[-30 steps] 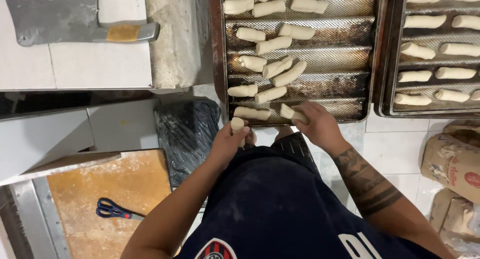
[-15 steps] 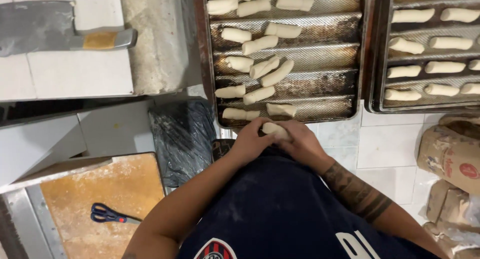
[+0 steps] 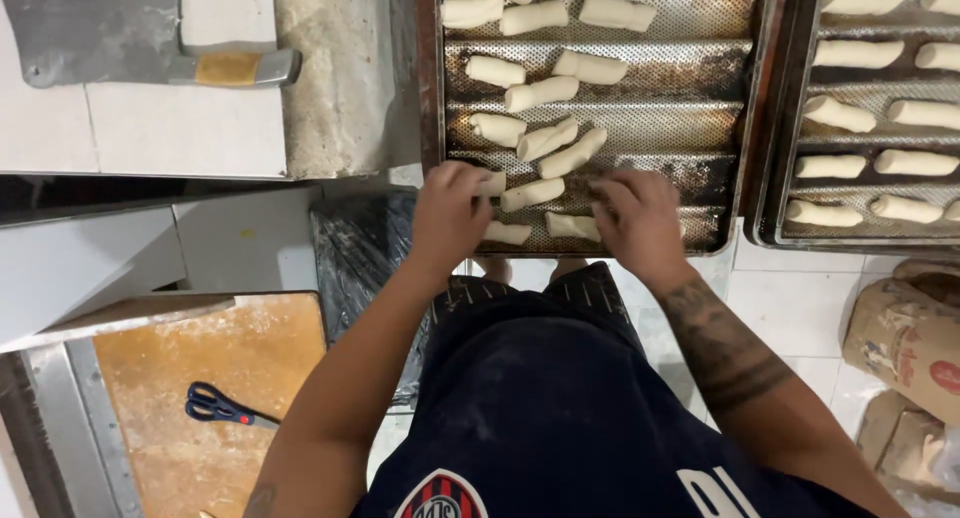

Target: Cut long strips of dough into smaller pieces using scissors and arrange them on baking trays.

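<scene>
A dark perforated baking tray with grooved channels lies in front of me, holding several pale dough rolls. My left hand rests palm down on the tray's near left part, its fingers touching a dough roll. My right hand lies palm down on the near right part, beside another dough roll. Neither hand visibly grips anything. Whatever lies under the palms is hidden.
A second tray of dough rolls sits to the right. A cleaver lies on the white tiled counter at upper left. Blue-handled scissors rest on a floured wooden board. Brown paper sacks stand at the right.
Both hands, together at my waist around a dough piece half a second ago, have moved forward and apart onto the tray's near rows.
</scene>
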